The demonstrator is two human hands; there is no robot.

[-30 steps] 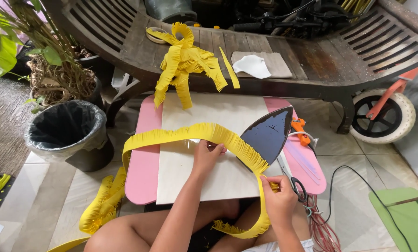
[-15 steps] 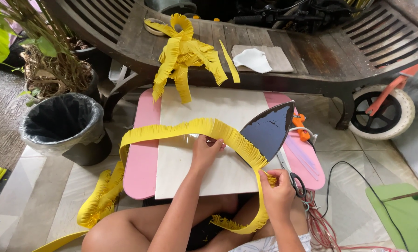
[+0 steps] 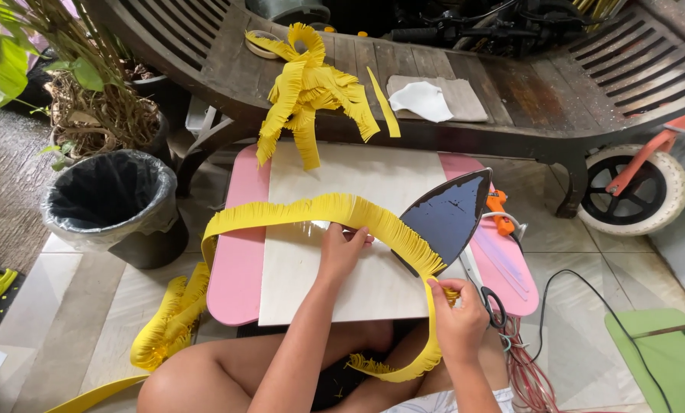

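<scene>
1. The person is sitting on the floor at a small pink desk [image 3: 239,268] with a pale board [image 3: 358,283] lying across its top.
2. A long yellow fringed strip [image 3: 304,210] is arching over the board, from the desk's 9 o'clock edge across to its 4 o'clock corner.
3. The left hand [image 3: 341,248] is resting on the strip near the board's centre, fingers curled down onto the strip's lower edge; its grip is closing on the strip against the board.
4. The right hand [image 3: 459,317] is sitting at the board's 4 o'clock corner, thumb and fingers pinching the strip where it is bending down toward the lap.
5. The strip's far end is trailing off the desk at 8 o'clock and bunching on the floor tiles.
6. An iron [image 3: 446,214] is standing tilted on its heel at the desk's 3 o'clock, dark soleplate facing the person, just beside the strip.
7. Scissors [image 3: 486,294] are lying just beside the right hand, at its 2 o'clock.
8. A heap of fringe [image 3: 308,88] is draping off the wooden bench [image 3: 526,92] at 12 o'clock.
9. A black bin [image 3: 113,203] is standing at 9 o'clock, well apart from the desk.
</scene>
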